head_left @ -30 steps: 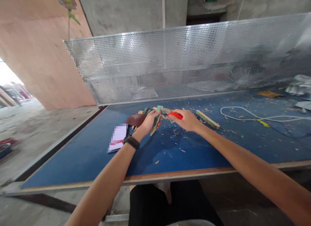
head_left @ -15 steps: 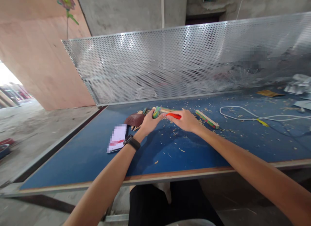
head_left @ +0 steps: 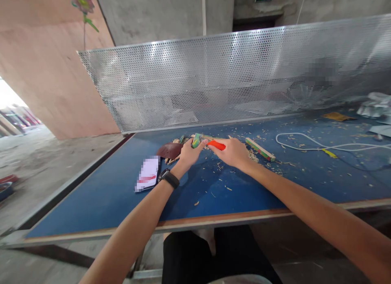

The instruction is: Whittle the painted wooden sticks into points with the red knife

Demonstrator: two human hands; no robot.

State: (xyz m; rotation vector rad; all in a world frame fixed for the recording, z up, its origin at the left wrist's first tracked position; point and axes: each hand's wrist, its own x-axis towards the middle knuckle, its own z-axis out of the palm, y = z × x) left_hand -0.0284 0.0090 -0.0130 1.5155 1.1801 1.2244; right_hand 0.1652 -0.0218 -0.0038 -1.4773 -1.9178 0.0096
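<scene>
My left hand [head_left: 190, 154] is closed around a wooden stick [head_left: 196, 139] with a green and yellow painted end. The stick points away to the right, just above the table. My right hand [head_left: 233, 152] grips a knife by its orange-red handle [head_left: 217, 145]. Its blade is hidden from me. The tip of my left thumb lies close to the front of the handle, by the stick. Right of my hands, a second wooden strip [head_left: 260, 150] with green and red painted sides lies on the table.
Wood shavings [head_left: 253, 155] are scattered over the blue table [head_left: 100, 194]. A brown curved piece [head_left: 169, 150] rests on small sticks beside a phone [head_left: 148, 174], left of my hands. A white cable [head_left: 301, 148] loops at the right. Perforated metal sheet [head_left: 195, 84] stands along the back edge.
My left hand has shifted slightly to the right, its wrist with it. The knife handle and my right hand have slid a little to the left.
</scene>
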